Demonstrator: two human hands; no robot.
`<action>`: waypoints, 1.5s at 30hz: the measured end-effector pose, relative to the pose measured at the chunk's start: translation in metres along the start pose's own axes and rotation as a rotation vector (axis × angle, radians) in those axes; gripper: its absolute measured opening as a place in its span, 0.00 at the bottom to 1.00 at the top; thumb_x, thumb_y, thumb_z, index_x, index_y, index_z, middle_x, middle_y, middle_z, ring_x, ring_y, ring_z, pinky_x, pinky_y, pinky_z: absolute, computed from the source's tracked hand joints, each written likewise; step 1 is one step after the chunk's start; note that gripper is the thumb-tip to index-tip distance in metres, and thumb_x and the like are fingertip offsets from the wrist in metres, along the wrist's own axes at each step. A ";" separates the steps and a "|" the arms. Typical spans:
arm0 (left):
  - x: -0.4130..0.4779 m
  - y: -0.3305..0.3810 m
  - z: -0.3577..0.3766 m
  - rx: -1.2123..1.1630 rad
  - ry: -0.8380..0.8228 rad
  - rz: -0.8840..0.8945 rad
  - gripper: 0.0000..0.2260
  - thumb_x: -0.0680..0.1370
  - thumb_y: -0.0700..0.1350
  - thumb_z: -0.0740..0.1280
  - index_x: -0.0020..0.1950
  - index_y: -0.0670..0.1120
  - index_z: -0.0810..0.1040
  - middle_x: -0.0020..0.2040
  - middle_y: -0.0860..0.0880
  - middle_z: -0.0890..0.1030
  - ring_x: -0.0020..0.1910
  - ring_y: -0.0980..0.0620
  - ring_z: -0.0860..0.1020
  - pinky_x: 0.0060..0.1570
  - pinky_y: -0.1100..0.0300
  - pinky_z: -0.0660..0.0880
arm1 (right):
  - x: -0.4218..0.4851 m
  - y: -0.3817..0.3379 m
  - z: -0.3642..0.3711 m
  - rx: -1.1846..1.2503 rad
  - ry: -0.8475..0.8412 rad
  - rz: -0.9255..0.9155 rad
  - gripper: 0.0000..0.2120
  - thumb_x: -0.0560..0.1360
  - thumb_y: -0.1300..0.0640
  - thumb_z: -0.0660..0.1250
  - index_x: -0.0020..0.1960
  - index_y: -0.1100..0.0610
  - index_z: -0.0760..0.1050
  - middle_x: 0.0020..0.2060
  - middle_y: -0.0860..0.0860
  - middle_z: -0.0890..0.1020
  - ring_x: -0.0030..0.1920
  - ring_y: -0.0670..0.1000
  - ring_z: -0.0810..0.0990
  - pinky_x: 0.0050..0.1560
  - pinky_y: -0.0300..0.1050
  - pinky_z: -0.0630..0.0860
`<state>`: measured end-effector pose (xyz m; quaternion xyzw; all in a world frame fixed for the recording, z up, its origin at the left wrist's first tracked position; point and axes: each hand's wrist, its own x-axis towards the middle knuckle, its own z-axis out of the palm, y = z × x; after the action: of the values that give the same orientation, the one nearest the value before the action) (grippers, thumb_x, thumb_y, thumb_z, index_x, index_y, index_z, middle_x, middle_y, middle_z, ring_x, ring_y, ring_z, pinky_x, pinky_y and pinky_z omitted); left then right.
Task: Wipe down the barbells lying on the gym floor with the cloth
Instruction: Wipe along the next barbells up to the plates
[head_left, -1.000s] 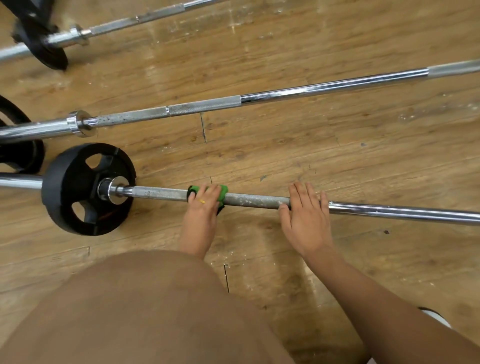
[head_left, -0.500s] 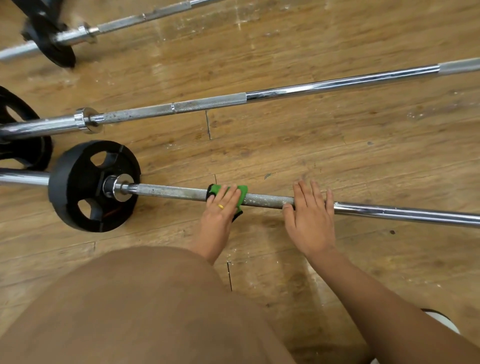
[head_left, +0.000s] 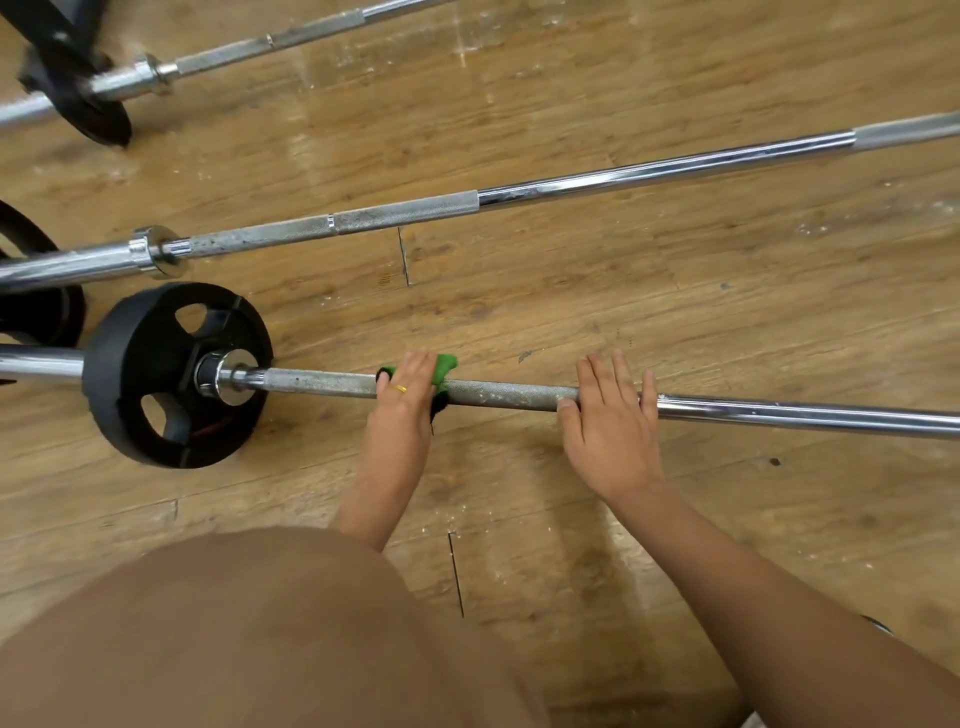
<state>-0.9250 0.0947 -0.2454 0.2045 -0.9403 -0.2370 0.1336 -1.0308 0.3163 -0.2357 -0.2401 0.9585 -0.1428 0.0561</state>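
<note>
Covering the whole view: wooden floor (head_left: 675, 312), worn planks with pale scuffs and white specks.

Brown garment (head_left: 234, 634) — fills the lower left; the person's own clothing, seen from above.

Near barbell (head_left: 509, 396): lies on the floor from the left edge to the right edge. It has a rough grey grip section from the collar to the right hand, and bright chrome beyond. Both hands are on this bar.

Middle barbell (head_left: 623, 179): lies farther off, slanting up to the right, apart from the near one. No hand on it.

Far barbell (head_left: 270, 47): top left, same slant, untouched.

Black weight plate (head_left: 156, 374): on the left end of the near barbell, standing on edge on the floor, with cut-out holes.

Second black plate (head_left: 41, 312): at the left edge, partly cut off, beside the first.

Third plate (head_left: 88, 109): on the far barbell, blurred.

Right hand (head_left: 613, 421): laid flat over the near barbell where the rough section meets the chrome. Fingers are straight and slightly spread, thumb on the near side of the bar.

Left hand (head_left: 402, 410): on the rough section, between the plate and the right hand. Fingers are close together and bent over the cloth, pressing it to the bar; thumb hidden.

Cloth (head_left: 444, 365): green with a black part, wrapped on the near barbell under the left fingers — green shows past the fingertips, black below the bar.

Ring (head_left: 401, 388): gold, on one left finger.
</note>
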 end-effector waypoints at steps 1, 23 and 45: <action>-0.002 0.007 0.004 0.001 -0.004 0.047 0.24 0.80 0.30 0.64 0.75 0.44 0.70 0.75 0.45 0.71 0.76 0.45 0.65 0.76 0.42 0.59 | 0.002 0.000 0.000 0.002 -0.005 0.002 0.33 0.79 0.44 0.41 0.79 0.57 0.60 0.79 0.51 0.61 0.81 0.51 0.47 0.76 0.52 0.32; 0.019 0.025 0.029 0.067 -0.115 0.249 0.25 0.80 0.35 0.66 0.77 0.43 0.68 0.76 0.45 0.70 0.77 0.43 0.63 0.75 0.42 0.59 | 0.041 0.004 -0.005 -0.042 -0.093 0.024 0.32 0.80 0.44 0.39 0.81 0.54 0.54 0.81 0.50 0.55 0.81 0.52 0.41 0.78 0.56 0.34; 0.019 0.021 0.027 0.057 -0.060 0.211 0.26 0.79 0.30 0.66 0.76 0.43 0.69 0.76 0.46 0.69 0.78 0.45 0.62 0.74 0.41 0.63 | 0.049 0.004 -0.012 -0.007 -0.167 0.039 0.28 0.84 0.46 0.43 0.82 0.54 0.52 0.81 0.51 0.52 0.80 0.52 0.39 0.78 0.55 0.33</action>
<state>-0.9578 0.1139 -0.2550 0.1008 -0.9666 -0.2008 0.1235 -1.0779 0.2994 -0.2272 -0.2326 0.9555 -0.1180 0.1380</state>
